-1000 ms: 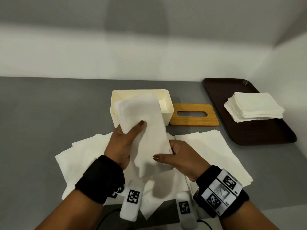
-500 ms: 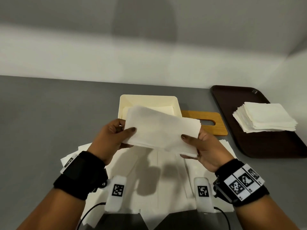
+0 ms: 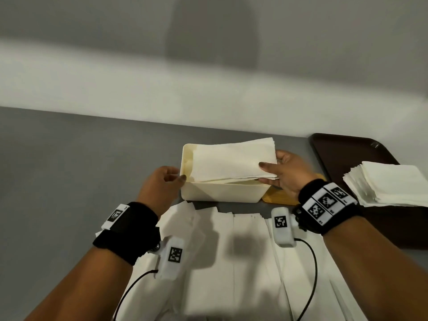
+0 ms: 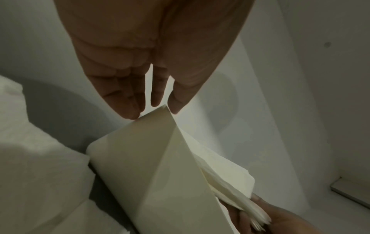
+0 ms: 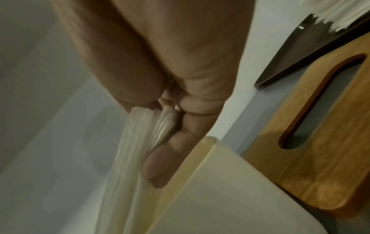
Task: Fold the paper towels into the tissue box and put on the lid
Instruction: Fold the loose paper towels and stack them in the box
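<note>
A: Okay, status on the folded paper towels (image 3: 234,162)?

B: Over the open top of the tissue box (image 3: 222,193), tilted. Left end dips inside the box, right end sticks out above the right rim. Several layers, edges fanned at the right end.

A: Who's holding the towels?

B: The right hand (image 3: 286,176) only. Thumb on top, fingers (image 5: 160,166) underneath, pinching the right end of the wad. Right wrist view confirms it: layered paper edges clamped between thumb and fingers, just above the box rim.

A: Left hand?

B: The left hand (image 3: 162,184) is at the box's left end. Fingers loosely extended, holding nothing; fingertips (image 4: 130,110) right at the near-left corner of the rim. Contact or a hair off, can't tell from the left wrist view.

A: Box position?

B: On the grey table (image 3: 69,170), mid-frame, cream coloured, lid off.

A: Lid?

B: The wooden lid (image 5: 320,150) lies flat on the table just right of the box, slot facing up, mostly hidden under the right hand in the head view.

A: Rest of the scene?

B: Unfolded sheets (image 3: 231,262) spread on the table in front of the box, overlapping. Dark brown tray (image 3: 342,156) at far right, carrying a stack of square napkins (image 3: 389,184). Black wristbands with coded markers on both wrists.
</note>
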A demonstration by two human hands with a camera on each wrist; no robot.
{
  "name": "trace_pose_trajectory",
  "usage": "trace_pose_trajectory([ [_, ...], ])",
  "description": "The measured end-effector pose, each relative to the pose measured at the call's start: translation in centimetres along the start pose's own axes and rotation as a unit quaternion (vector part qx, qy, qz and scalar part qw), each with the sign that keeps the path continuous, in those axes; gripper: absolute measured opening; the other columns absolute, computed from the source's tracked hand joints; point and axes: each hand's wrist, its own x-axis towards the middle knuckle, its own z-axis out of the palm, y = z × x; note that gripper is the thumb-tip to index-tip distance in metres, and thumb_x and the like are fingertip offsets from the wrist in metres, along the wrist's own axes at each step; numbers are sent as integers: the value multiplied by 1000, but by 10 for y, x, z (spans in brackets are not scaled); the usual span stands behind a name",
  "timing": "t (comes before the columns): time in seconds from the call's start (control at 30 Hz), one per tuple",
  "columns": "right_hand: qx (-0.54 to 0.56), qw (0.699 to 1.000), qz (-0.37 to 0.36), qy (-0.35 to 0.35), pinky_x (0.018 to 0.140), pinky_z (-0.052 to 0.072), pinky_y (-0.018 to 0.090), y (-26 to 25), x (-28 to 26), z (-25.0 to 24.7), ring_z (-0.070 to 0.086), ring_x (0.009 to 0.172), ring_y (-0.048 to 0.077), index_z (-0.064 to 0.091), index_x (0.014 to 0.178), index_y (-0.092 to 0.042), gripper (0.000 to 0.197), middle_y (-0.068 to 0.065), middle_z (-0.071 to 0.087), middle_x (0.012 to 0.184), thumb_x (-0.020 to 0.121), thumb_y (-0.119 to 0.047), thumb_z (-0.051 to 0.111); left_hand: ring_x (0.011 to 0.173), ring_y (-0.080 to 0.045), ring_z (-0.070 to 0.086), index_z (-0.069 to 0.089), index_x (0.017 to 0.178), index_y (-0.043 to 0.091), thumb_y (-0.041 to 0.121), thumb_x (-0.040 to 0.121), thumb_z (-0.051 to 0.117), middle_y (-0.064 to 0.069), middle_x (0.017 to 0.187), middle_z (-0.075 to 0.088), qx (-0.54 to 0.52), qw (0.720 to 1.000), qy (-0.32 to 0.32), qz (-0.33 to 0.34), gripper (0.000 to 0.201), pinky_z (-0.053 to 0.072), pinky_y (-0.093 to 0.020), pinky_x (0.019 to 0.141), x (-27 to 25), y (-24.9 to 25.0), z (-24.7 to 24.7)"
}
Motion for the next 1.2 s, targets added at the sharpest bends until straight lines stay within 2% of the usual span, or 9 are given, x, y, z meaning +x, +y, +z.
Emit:
trace_pose_trajectory([
  [0.27,-158,987,-2,-8,68,62,38,6,25,30,69,96,33,62,118,-5,32,18,67,119,87,1,66,88,-14,64,64,108,17,23,91,64,3,95,68,0,1000,-3,8,18,55,-47,89,0,-1,1],
  [0.4,-368,927,-60,36,82,54,37,2,23,29,66,94,24,63,114,-9,30,5,69,106,87,-20,70,85,-13,62,63,103,20,23,90,64,4,91,67,1,1000,-2,8,13,55,-48,90,-1,-2,0],
  [0.6,-418,895,-121,101,82,44,28,-7,-3,16,59,101,19,53,126,-10,47,2,61,112,87,-34,69,75,-12,58,64,99,15,24,91,64,6,81,62,13,999,35,25,13,56,-47,86,-18,-2,1],
  [0.67,-390,904,-141,105,82,47,28,-9,-17,12,59,95,16,56,121,-12,41,1,61,108,88,-33,68,75,-13,59,64,94,18,26,91,63,6,79,61,17,999,40,26,8,57,-48,85,-28,-3,1],
  [0.8,-287,944,-143,74,66,46,19,13,-53,8,61,80,9,63,100,-17,20,-4,64,88,86,-30,70,81,-23,64,64,90,18,27,91,63,1,82,66,57,997,43,18,9,57,-48,82,-61,-7,7],
  [0.9,-271,959,-80,-1,72,59,38,50,-71,14,69,79,22,65,89,-14,18,4,71,83,86,-30,71,81,-19,65,65,97,13,26,90,64,3,91,67,116,992,47,19,14,55,-33,72,-89,-20,16],
  [1.0,-318,945,-3,-70,80,56,49,86,-79,25,66,72,30,61,78,-6,33,13,67,76,83,-37,70,79,-16,64,63,93,14,24,90,64,2,94,66,176,983,43,23,11,43,-17,64,-113,-35,25],
  [1.1,-414,903,19,-113,70,52,44,103,-85,36,52,59,26,46,62,-10,44,13,50,63,85,-43,65,79,-15,64,61,88,17,24,89,65,0,95,67,181,983,32,18,8,42,-17,64,-130,-46,31],
  [1.2,-437,894,27,-93,47,30,32,107,-88,46,37,47,18,33,55,-14,54,2,37,52,86,-44,65,81,-14,64,62,87,17,26,89,65,0,94,68,175,984,27,16,9,42,-17,65,-139,-52,33],
])
